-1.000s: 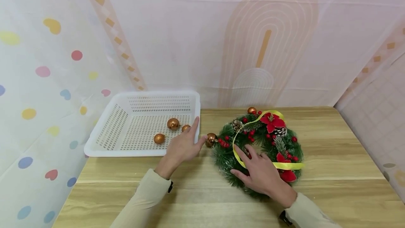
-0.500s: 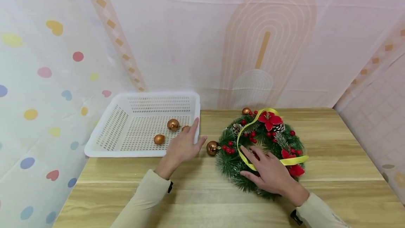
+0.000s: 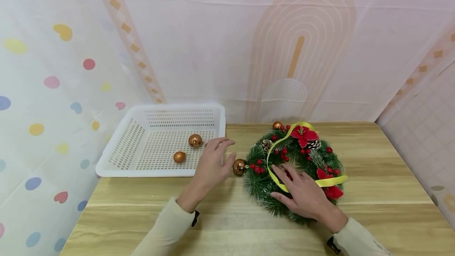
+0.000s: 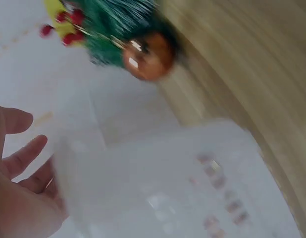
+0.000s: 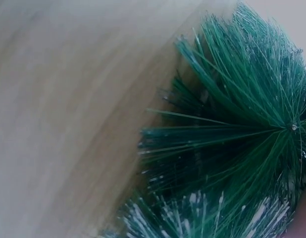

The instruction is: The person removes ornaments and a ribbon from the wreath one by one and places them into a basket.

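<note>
My left hand [image 3: 212, 165] hovers beside the right rim of a white plastic basket [image 3: 142, 173], its fingers loosely bent and thumb apart. The left wrist view shows nothing between those fingers [image 4: 26, 156]. A green Christmas wreath [image 3: 261, 188] lies on the table, with red berries, red flowers [image 3: 303, 134] and pine cones [image 3: 314, 144]. My right hand [image 3: 303, 196] rests on its near side, fingers spread. A yellow ribbon [image 3: 332, 181] curves over the wreath, passing by the right hand. Copper baubles sit at the wreath's left edge [image 3: 239, 166] and far edge [image 3: 277, 125].
Inside the basket lie a shiny copper bauble [image 3: 195, 140] and a smaller glittery bauble [image 3: 179, 157]. The wooden table [image 3: 227, 232] ends at a patterned backdrop [image 3: 199, 50] behind basket and wreath.
The wreath and my right hand have shifted slightly right and nearer. My left hand has left the basket rim, drawing its fingers in. A third bauble in the basket is now hidden by that hand.
</note>
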Motion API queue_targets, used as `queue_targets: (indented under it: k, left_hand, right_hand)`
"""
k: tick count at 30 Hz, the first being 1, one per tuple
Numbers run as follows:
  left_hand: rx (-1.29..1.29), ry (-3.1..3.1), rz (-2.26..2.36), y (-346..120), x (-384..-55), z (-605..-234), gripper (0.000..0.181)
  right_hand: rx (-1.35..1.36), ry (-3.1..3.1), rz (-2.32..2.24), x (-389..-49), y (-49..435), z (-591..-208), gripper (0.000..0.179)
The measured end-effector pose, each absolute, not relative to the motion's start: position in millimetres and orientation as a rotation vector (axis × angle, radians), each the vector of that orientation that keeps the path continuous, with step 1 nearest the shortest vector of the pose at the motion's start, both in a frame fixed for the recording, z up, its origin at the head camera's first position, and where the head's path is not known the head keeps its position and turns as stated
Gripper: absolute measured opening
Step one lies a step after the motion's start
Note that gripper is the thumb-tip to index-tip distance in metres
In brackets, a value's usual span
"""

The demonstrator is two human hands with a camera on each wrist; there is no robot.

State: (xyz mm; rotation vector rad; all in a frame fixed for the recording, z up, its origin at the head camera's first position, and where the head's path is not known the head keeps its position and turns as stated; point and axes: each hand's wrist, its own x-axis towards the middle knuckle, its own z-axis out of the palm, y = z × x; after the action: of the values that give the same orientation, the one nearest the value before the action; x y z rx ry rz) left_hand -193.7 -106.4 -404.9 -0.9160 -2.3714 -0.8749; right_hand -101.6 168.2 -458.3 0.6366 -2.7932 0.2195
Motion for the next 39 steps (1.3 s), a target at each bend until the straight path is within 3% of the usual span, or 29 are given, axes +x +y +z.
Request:
queue_targets:
  k: [7, 12, 23, 39]
  left_hand:
    - [-1.001, -2.452, -1.25, -87.7, -172.5, -400.8, 0.032]
    - [-0.953, -2.597, -1.48, -81.2, -166.5, -409.0, 0.042]
    - [-0.804, -2.665, -1.498, -76.2, -171.6, -440.2, 0.05]
    - [-0.603, -2.811, -1.714, -78.1, -186.4, -456.9, 0.06]
  right_hand:
    - [0.644, -2.798, 0.22, -101.7, 168.6, -458.4, 0.074]
    - [0.646, -2.799, 0.218, -102.0, 168.1, -457.3, 0.074]
    - [0.651, -2.792, 0.203, -102.6, 168.5, -458.1, 0.074]
    - [0.645, -2.767, 0.175, -103.1, 168.0, -460.3, 0.072]
